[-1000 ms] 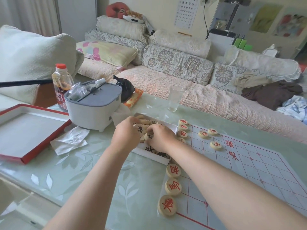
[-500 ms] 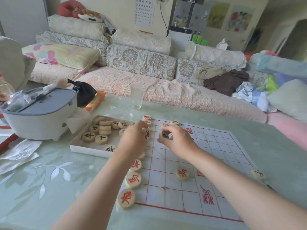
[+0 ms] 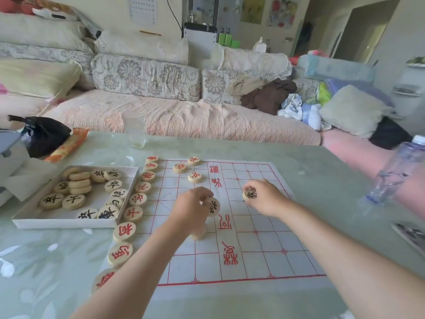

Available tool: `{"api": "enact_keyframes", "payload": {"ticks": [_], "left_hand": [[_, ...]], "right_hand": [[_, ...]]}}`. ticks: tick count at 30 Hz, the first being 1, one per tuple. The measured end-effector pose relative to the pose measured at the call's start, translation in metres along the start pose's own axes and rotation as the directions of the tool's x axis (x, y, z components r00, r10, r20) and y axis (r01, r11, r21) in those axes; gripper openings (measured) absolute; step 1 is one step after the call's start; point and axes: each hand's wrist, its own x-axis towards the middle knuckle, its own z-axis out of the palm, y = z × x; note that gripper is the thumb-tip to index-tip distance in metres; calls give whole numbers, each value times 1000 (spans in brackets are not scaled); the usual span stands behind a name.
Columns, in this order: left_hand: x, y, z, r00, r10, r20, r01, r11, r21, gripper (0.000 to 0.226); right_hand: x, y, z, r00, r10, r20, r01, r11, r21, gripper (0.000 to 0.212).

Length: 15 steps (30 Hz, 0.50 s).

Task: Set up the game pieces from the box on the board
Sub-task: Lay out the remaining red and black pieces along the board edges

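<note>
Hands: both have come away from the box and out over the board since a second ago, and the view has swung right with them.
Left hand: centre of frame, over the middle of the board, fingers curled round a black-marked piece held tilted; a pale piece lies on the sheet just under the hand, partly hidden.
Right hand: right of centre, fingertips pinching a second black-marked piece low over the grid; I cannot tell whether it touches the sheet.
Board: white sheet with a red grid, flat at centre and lower frame; its right half and lower rows are bare squares, open room beside both forearms.
Red pieces: a column runs down the board's left edge from upper centre to lower left, and the lowest ones sit past the sheet's edge on the table; three more sit in the upper left of the grid.
Box: white tray at the left of frame, its right wall just beside the red column; black pieces lie inside, a few stacked.
Table: pale green top, far edge along the sofa.
Glass: upright near that far edge, well apart from the hands.
Bottle: clear plastic, blurred, at the right edge of frame — well apart from the board's right edge.
</note>
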Motion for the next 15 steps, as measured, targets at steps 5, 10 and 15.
{"api": "enact_keyframes", "payload": {"ticks": [5,10,15], "left_hand": [[2,11,3,999,-48,0,47,984,-170,23],[2,29,8,993,-120,18,119,930,-349,13],[7,38,21,972,-222,73,227,824,-519,15]], "right_hand": [[5,0,8,993,-29,-110,32,999,18,18],[0,2,4,998,4,-64,-4,1000,-8,14],[-14,-12,-9,983,-117,-140,155,942,298,18]]}}
